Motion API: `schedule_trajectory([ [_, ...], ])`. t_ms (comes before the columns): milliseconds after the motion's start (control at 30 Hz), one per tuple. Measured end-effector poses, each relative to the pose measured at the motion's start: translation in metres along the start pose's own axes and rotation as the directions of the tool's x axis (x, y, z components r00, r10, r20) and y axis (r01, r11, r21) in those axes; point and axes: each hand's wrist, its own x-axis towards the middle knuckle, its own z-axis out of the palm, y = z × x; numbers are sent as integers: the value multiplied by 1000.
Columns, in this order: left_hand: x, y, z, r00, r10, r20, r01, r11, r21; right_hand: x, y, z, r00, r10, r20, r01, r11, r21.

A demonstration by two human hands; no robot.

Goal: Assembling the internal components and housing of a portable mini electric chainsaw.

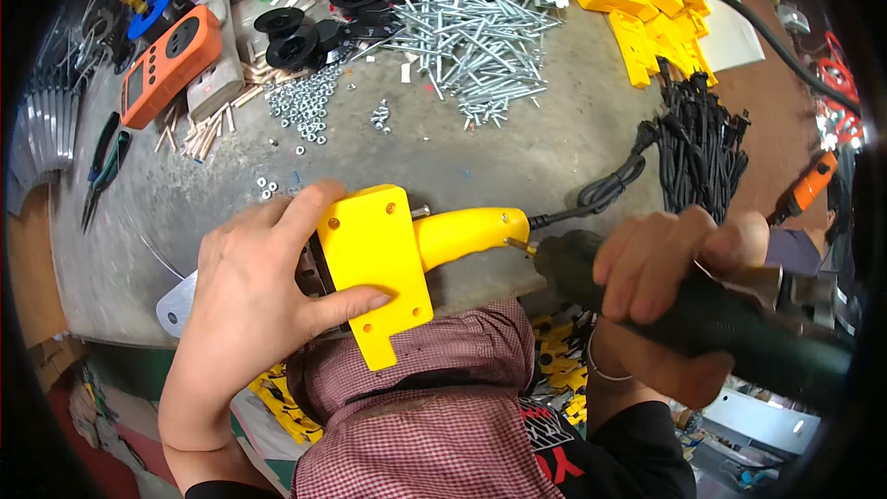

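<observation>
Head view, looking down over a grey workbench [480,157]: left hand [254,286] clasped around a yellow plastic tool body [379,259], thumb across its flat face, fingers curled over its left edge, holding it just above the bench's near edge and over a lap covered in red checked cloth [434,407]. Yellow handle [471,231] sticking out to the right, with a black cable [610,189] running from its end across the bench. Right hand [679,268] closed tight on a dark green power screwdriver [702,314], its bit tip [519,245] touching the handle's right end. Farther back on the bench: a heap of long silver screws [480,32], small nuts [300,106] scattered near the middle, black round discs [305,32] at the upper left, an orange meter [171,65] beside them, pliers [103,166] at the far left. Stack of yellow plastic parts [647,9] at the upper right, a bundle of black cords [702,148] lying below that stack. More yellow pieces [277,397] down beside the left knee
</observation>
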Motion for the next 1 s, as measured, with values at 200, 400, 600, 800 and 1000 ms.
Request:
schedule_trajectory([
  [200, -1, -2, -3, 999, -35, 24, 36, 999, -14, 4, 3, -9, 972, -41, 230, 5, 988, 154],
  [400, -1, -3, -3, 1000, -2, 21, 3, 1000, -30, 1, 7, -10, 959, -91, 267, 88, 996, 22],
  [600, 1, 2, -5, 1000, 5, 14, -5, 1000, -14, 4, 6, -5, 994, -38, 99, 31, 997, 71],
  [800, -3, 4, -6, 1000, 4, 8, -3, 1000, -15, 16, -12, -12, 988, -132, 79, 133, 991, -12],
  [1000, 1, 2, -6, 1000, 10, 21, -10, 1000, -16, 16, 9, -1, 997, -54, 56, 47, 992, 118],
])
